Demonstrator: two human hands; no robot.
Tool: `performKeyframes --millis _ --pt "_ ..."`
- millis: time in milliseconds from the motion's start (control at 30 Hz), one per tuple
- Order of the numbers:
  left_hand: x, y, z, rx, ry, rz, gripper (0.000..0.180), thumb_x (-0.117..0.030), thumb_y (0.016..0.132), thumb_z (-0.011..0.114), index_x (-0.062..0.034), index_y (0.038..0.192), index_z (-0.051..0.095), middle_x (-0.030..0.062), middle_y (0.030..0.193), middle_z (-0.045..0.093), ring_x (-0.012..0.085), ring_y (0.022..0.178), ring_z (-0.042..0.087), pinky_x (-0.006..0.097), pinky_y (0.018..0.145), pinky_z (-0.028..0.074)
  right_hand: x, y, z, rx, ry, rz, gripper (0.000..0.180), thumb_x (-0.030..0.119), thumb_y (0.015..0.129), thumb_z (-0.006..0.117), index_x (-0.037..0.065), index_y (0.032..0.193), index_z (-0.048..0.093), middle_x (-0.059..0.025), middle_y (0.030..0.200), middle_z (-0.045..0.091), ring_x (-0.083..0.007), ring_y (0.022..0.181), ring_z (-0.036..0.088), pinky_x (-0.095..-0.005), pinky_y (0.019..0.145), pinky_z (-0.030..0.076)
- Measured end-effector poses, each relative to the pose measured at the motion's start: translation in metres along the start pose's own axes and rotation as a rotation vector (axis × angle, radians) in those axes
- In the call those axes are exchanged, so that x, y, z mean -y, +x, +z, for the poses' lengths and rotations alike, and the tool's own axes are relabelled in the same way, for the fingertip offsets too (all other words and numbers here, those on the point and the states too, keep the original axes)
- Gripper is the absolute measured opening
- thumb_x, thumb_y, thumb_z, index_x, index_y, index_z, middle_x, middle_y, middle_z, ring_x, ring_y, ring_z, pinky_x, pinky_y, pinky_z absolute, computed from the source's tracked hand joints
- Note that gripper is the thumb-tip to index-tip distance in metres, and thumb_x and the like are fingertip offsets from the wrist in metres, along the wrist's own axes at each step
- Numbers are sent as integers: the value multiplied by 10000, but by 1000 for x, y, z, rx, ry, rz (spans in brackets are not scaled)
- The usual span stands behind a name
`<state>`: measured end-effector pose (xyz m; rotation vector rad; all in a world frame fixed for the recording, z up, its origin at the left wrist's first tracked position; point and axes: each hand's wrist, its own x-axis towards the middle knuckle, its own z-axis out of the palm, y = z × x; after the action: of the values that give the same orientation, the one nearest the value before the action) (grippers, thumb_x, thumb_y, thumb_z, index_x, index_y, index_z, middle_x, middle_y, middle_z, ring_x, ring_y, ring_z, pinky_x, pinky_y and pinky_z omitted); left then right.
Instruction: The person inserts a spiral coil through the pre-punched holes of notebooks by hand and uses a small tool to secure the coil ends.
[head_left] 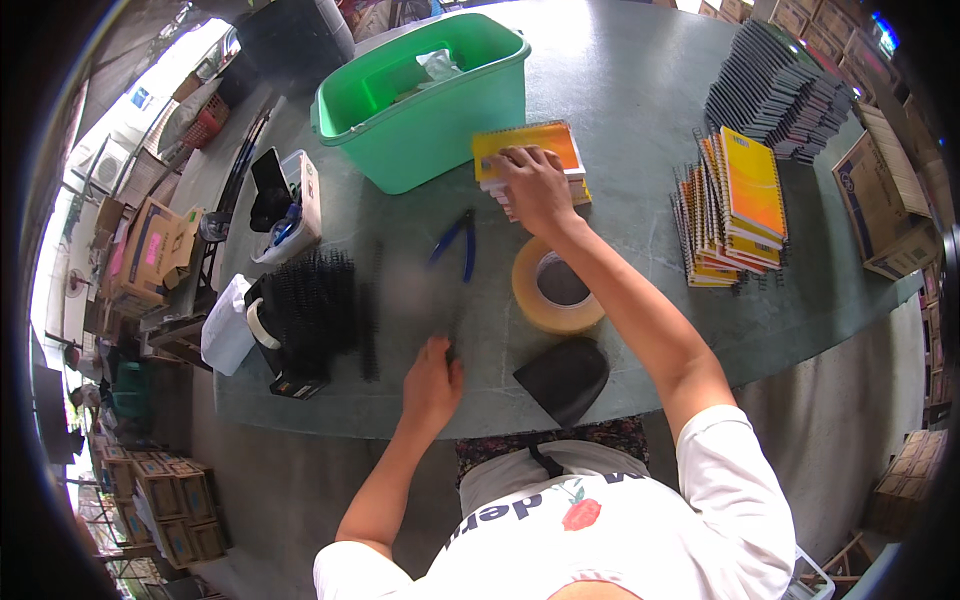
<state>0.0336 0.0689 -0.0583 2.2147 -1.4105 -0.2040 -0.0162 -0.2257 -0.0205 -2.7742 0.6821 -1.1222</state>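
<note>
My right hand (pixel 538 190) reaches forward to a small pile of yellow and orange notebooks (pixel 555 143) and grips the top one, fingers over its cover. The left side of that notebook is blurred. Nearer the table's front edge, my left hand (pixel 433 388) is closed with the fingers curled together. A faint dark blur shows by its fingertips; what it holds, if anything, I cannot make out. Between the hands lie blue-handled pliers (pixel 457 246). Left of my left hand, many black spiral binding coils (pixel 315 305) fill a dark box (pixel 292 380).
A green tub (pixel 430 140) stands at the back. On the right are stacked spiral notebooks (pixel 750 190), dark stacks (pixel 775 95) and a cardboard box (pixel 885 190). A tape roll (pixel 530 300) and black curved piece (pixel 568 382) lie near my right forearm. A white bin (pixel 308 200) stands left.
</note>
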Motion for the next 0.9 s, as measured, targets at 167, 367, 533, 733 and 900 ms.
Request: performKeyframes --millis 167,367,533,733,900 --pt "21 -3 -45 -83 -88 -72 216 9 763 627 3 974 577 159 936 585 297 718 628 384 635 513 -10 1 -22 -134 355 16 223 44 823 621 61 1043 647 -82 1007 651 -262 988 600 -368 866 472" --pt "-22 73 -69 -238 -1131 -308 233 -88 844 669 -7 1056 614 -5 735 585 53 623 527 201 504 408 28 -20 -78 -549 1921 534 245 -4 907 569 28 1150 569 -109 1117 642 -181 1061 607 -301 894 496" --pt "-46 102 -41 376 -1550 -243 283 -219 874 688 -21 1061 611 -25 739 574 19 560 456 166 470 343 35 -76 -82 -409 2169 682 284 -14 867 625 30 1140 563 -90 1107 639 -167 1037 611 -295 916 487" --pt "-55 108 -20 328 -1040 -250 267 -239 900 658 -26 1054 612 -26 748 564 22 563 431 179 508 359 -15 -120 -108 21 1397 593 239 -53 806 680 4 1025 602 -39 935 663 -87 865 616 -239 807 499" --pt "-61 105 3 244 -902 26 261 -233 953 570 -35 1123 589 -9 787 556 48 564 433 184 531 370 -12 -123 -100 136 1274 621 213 -22 801 710 -4 990 613 -16 901 651 -62 831 594 -215 746 494"
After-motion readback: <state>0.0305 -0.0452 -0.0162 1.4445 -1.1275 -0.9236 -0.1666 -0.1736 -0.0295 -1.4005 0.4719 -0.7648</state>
